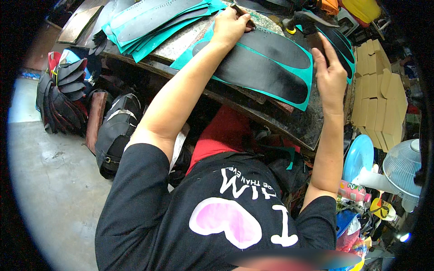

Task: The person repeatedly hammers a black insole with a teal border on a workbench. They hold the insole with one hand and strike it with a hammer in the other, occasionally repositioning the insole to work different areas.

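Note:
Sheets of teal material (308, 77) carrying black sole-shaped pieces (266, 79) lie on the worktable in front of me. My left hand (230, 27) is closed around a slim dark tool (237, 9), its tip hidden, at the far edge of the nearest sheet. To the right, my right hand (330, 74) is raised, its fingers wrapped round the dark handle of a hammer (309, 21). The hammer's head is above the table, apart from the left hand. Small dots run along the far sole piece.
More teal sheets with black soles (149, 22) are stacked at the left; others (337, 45) lie at the right. Cardboard boxes (377, 99) and a fan (402, 167) stand right of the table (312, 128). A bundle of black pieces (63, 99) hangs at the left.

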`<control>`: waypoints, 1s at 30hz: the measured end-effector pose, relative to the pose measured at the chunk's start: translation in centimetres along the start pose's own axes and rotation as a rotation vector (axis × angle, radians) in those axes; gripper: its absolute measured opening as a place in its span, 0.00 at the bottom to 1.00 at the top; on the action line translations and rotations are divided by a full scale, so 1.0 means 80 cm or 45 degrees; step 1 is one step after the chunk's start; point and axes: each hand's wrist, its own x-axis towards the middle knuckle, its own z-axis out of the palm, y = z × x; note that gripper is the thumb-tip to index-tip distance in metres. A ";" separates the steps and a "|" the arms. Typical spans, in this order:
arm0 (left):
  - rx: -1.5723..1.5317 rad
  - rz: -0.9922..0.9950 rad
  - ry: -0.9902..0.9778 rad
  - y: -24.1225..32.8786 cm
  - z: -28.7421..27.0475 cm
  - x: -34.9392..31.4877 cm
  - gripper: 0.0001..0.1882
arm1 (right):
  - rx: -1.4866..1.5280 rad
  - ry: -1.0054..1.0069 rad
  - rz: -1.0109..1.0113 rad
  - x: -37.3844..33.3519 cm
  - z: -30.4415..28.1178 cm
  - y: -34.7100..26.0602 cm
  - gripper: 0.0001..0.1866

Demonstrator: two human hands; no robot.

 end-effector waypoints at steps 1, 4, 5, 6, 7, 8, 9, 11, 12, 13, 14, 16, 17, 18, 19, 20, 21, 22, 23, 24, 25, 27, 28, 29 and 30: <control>-0.038 -0.026 -0.029 -0.003 -0.002 0.002 0.10 | 0.021 0.002 -0.039 0.001 -0.010 0.003 0.20; 0.283 0.082 -0.104 -0.007 -0.004 0.007 0.10 | 0.290 0.190 -0.273 0.008 -0.038 -0.014 0.20; 0.390 0.226 -0.072 -0.007 -0.002 0.007 0.10 | 0.361 0.182 -0.299 0.007 -0.046 -0.024 0.20; 0.495 0.370 -0.042 -0.006 0.002 0.007 0.10 | 0.449 0.280 -0.322 0.007 -0.050 -0.035 0.20; 0.599 0.517 -0.011 -0.005 0.005 0.006 0.10 | 0.509 0.319 -0.285 0.004 -0.050 -0.044 0.21; 0.558 0.595 -0.015 -0.003 0.009 0.005 0.10 | 0.492 0.330 -0.314 0.003 -0.043 -0.051 0.21; 0.732 0.583 -0.057 -0.001 0.014 0.001 0.11 | 0.476 0.342 -0.346 0.001 -0.032 -0.054 0.21; 0.877 0.706 -0.203 0.001 0.025 -0.002 0.10 | 0.353 0.191 -0.426 0.001 -0.004 -0.048 0.20; 0.897 0.735 -0.143 0.001 0.027 -0.003 0.07 | 0.236 0.092 -0.295 -0.002 0.005 -0.039 0.20; 0.834 0.675 -0.026 0.000 0.026 -0.003 0.07 | 0.103 -0.049 -0.074 -0.003 0.012 -0.029 0.20; 0.771 0.610 0.095 -0.001 0.026 -0.002 0.06 | -0.009 0.018 -0.072 -0.004 0.011 -0.017 0.20; 0.228 0.181 -0.005 -0.007 0.017 0.001 0.07 | 0.032 0.043 -0.153 -0.002 0.002 -0.001 0.20; -0.155 -0.081 -0.010 -0.009 0.018 0.002 0.09 | 0.106 0.061 -0.095 0.002 -0.006 0.002 0.20; -0.079 -0.055 -0.039 -0.012 0.015 0.004 0.09 | 0.132 0.064 -0.116 0.002 -0.019 0.001 0.21; -0.002 -0.026 -0.064 -0.013 0.014 0.006 0.09 | 0.166 0.143 -0.233 0.006 -0.029 -0.004 0.21; 0.147 0.130 -0.041 -0.014 0.013 0.007 0.08 | 0.296 0.199 -0.223 0.010 -0.039 -0.013 0.21; 0.296 0.287 -0.019 -0.013 0.014 0.007 0.08 | 0.449 0.189 -0.238 0.009 -0.048 -0.022 0.21; 0.445 0.446 0.003 -0.013 0.017 0.007 0.08 | 0.495 0.266 -0.220 0.010 -0.051 -0.033 0.21; 0.487 0.502 -0.022 -0.012 0.019 0.005 0.09 | 0.535 0.316 -0.240 0.008 -0.052 -0.042 0.21; 0.530 0.562 -0.044 -0.010 0.023 0.004 0.09 | 0.576 0.367 -0.263 0.008 -0.047 -0.049 0.21; 0.572 0.619 -0.065 -0.009 0.025 0.002 0.10 | 0.506 0.348 -0.360 0.008 -0.039 -0.053 0.21; 0.773 0.731 -0.176 -0.007 0.035 -0.003 0.13 | 0.332 0.290 -0.528 0.006 -0.011 -0.050 0.22; 0.812 0.734 -0.178 -0.008 0.038 -0.005 0.11 | -0.078 0.050 -0.363 0.002 -0.004 -0.042 0.22; 0.851 0.738 -0.177 -0.008 0.040 -0.004 0.09 | 0.038 -0.043 -0.176 -0.005 0.001 -0.031 0.22; 0.717 0.705 -0.033 -0.009 0.039 -0.003 0.08 | -0.021 -0.011 -0.185 -0.007 0.000 -0.018 0.22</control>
